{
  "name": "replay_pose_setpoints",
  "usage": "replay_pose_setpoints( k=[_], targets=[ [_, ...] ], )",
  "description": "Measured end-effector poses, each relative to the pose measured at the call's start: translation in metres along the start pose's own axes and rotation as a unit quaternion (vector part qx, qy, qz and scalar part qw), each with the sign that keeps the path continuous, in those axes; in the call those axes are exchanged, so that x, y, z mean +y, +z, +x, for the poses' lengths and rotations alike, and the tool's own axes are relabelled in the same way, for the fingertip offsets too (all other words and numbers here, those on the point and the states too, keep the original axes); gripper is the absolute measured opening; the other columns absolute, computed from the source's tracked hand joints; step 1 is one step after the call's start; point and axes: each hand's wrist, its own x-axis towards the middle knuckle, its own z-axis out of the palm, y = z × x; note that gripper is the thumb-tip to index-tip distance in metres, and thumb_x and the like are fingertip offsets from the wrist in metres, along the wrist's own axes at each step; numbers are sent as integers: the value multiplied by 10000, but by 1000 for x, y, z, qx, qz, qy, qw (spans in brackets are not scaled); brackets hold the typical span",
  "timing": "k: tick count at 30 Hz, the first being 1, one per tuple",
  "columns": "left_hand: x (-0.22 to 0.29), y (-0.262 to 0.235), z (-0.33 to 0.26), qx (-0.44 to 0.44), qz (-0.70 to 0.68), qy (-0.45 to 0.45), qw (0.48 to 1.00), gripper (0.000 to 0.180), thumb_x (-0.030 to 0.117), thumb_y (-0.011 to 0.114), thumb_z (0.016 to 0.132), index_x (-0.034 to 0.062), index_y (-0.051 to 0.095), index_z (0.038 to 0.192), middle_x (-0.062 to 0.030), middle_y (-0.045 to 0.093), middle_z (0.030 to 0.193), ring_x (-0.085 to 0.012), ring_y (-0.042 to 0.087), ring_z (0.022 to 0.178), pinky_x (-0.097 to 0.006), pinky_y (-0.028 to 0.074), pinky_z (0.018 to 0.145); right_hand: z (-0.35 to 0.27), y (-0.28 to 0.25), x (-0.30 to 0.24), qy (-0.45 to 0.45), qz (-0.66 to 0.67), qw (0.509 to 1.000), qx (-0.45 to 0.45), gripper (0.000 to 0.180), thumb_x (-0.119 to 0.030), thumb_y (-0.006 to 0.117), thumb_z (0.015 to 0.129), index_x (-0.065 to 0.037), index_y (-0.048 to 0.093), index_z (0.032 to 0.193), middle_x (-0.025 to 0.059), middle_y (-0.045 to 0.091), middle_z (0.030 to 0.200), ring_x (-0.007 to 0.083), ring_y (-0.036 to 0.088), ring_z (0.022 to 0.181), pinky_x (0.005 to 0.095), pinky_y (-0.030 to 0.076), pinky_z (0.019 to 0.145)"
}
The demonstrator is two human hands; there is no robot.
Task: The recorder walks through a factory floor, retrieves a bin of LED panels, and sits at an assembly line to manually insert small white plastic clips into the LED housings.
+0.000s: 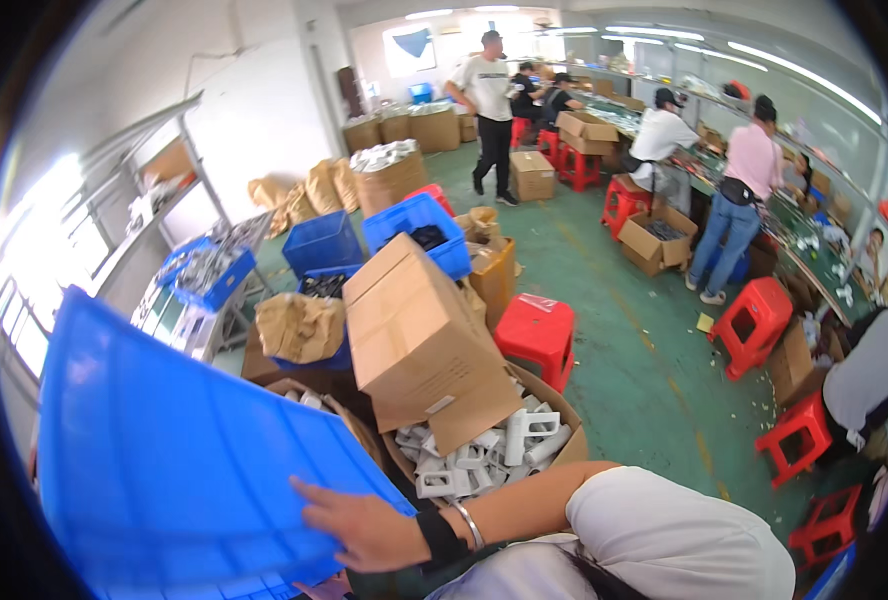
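Observation:
A large blue plastic crate [184,430] with a ribbed surface stands tilted up at the lower left. My right hand [359,525], with a black band and a silver bangle at the wrist, lies against its ribbed face. The index finger is stretched out and the fingers are apart. My left hand does not show; a small pinkish patch under the crate's lower edge is too unclear to name. Just beyond my right forearm is an open carton of white plastic housings [464,465] with handle-like loops. A big brown cardboard box [414,325] leans over them.
Blue bins [321,243], paper sacks [324,190] and a red stool [536,335] crowd the area ahead. A table at left bears a blue tray of parts [209,280]. One person [486,90] stands in the aisle; others work along the right-hand bench [809,255].

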Motion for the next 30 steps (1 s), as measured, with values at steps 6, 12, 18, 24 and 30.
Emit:
replay_pose_setpoints(
  k=[6, 12, 18, 24, 30],
  targets=[
    [51, 103, 18, -99, -19, 33, 994, 669, 513, 569, 775, 85, 330, 1231, -104, 358, 1159, -303, 359, 1078, -399, 265, 938, 24, -117, -16, -64, -24, 997, 34, 350, -12, 526, 693, -22, 430, 1029, 193, 344, 1346, 370, 505, 1053, 406, 477, 769],
    [127, 226, 66, -228, -3, 55, 972, 636, 509, 564, 778, 76, 360, 1197, -103, 381, 1100, -298, 385, 1030, -392, 290, 909, 17, -195, -71, -209, -114, 968, 81, 277, -112, 565, 714, -32, 463, 958, 188, 504, 1026, 337, 560, 832, 416, 449, 646],
    [181, 311, 98, -358, 50, 23, 932, 605, 504, 559, 781, 66, 390, 1163, -102, 404, 1041, -293, 410, 982, -385, 315, 880, -23, -279, -123, -278, -161, 937, 134, 215, -104, 548, 687, -61, 467, 882, 140, 570, 783, 357, 579, 703, 454, 450, 560],
    [171, 379, 104, -446, 81, -55, 890, 578, 500, 554, 785, 56, 421, 1129, -101, 427, 982, -289, 435, 934, -378, 340, 851, -49, -300, -141, -334, -249, 890, 186, 164, -148, 541, 721, -82, 503, 866, 128, 593, 694, 336, 591, 691, 452, 448, 559],
    [138, 473, 71, -533, 126, -152, 823, 554, 495, 548, 788, 46, 451, 1095, -100, 449, 923, -284, 461, 887, -370, 365, 821, -144, -351, -122, -207, -353, 887, 216, 136, -150, 537, 726, -78, 518, 840, 133, 588, 650, 345, 586, 622, 455, 438, 513]
  ],
)
